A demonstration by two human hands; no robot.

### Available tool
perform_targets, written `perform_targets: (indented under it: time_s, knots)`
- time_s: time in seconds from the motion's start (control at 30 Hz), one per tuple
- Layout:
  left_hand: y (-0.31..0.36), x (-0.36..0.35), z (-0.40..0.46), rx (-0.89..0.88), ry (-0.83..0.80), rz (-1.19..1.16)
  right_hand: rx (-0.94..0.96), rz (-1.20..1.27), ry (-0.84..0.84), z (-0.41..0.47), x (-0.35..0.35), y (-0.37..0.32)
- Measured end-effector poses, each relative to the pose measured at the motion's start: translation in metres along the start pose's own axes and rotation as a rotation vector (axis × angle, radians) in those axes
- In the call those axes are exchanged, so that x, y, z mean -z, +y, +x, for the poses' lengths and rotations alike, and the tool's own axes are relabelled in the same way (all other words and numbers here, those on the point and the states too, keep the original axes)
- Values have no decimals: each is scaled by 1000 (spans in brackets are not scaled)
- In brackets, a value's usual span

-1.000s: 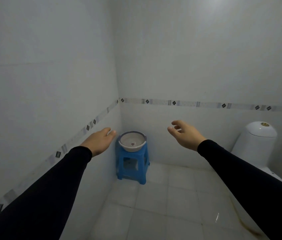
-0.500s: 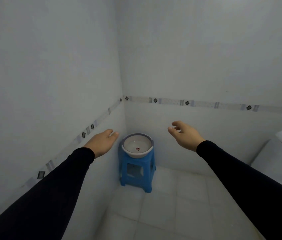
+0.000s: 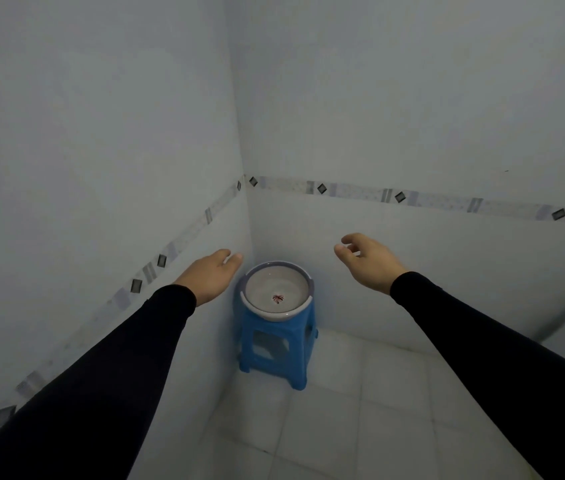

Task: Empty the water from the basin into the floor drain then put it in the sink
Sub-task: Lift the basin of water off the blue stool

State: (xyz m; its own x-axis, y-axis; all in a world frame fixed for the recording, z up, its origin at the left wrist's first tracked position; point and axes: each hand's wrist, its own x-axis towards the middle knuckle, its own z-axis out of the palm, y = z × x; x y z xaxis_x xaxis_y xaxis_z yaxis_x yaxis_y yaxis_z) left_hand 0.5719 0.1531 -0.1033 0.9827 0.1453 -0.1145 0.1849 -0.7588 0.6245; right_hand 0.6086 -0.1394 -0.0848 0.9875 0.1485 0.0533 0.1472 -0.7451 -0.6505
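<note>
White tiled walls (image 3: 101, 133) meet in a corner above a pale tiled floor (image 3: 360, 410). From left to right, the left hand (image 3: 210, 277) is open and empty, the basin (image 3: 277, 292) sits on a blue stool (image 3: 276, 344) in the corner, and the right hand (image 3: 369, 261) is open and empty, fingers loosely curled.

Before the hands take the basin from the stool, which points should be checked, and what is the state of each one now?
1. Both hands free: ok. The left hand and right hand are open and hold nothing.
2. Basin upright on the blue stool: ok.
3. Hands on each side of the basin, not touching it: ok.
4. Water level: cannot tell.
5. Floor drain location: cannot tell, not in view.
6. Tiled floor near the stool free of obstacles: ok.
</note>
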Motion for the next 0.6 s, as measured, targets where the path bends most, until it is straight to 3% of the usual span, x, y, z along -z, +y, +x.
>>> perform_targets:
  time_s: [0.33,0.6]
  knots:
    - [-17,-6,155,-13,-141,-25,-115,-16,11,126,-38,6]
    - [-46,-20,247,58,-158,-74,-217,34,-12,214,-70,31]
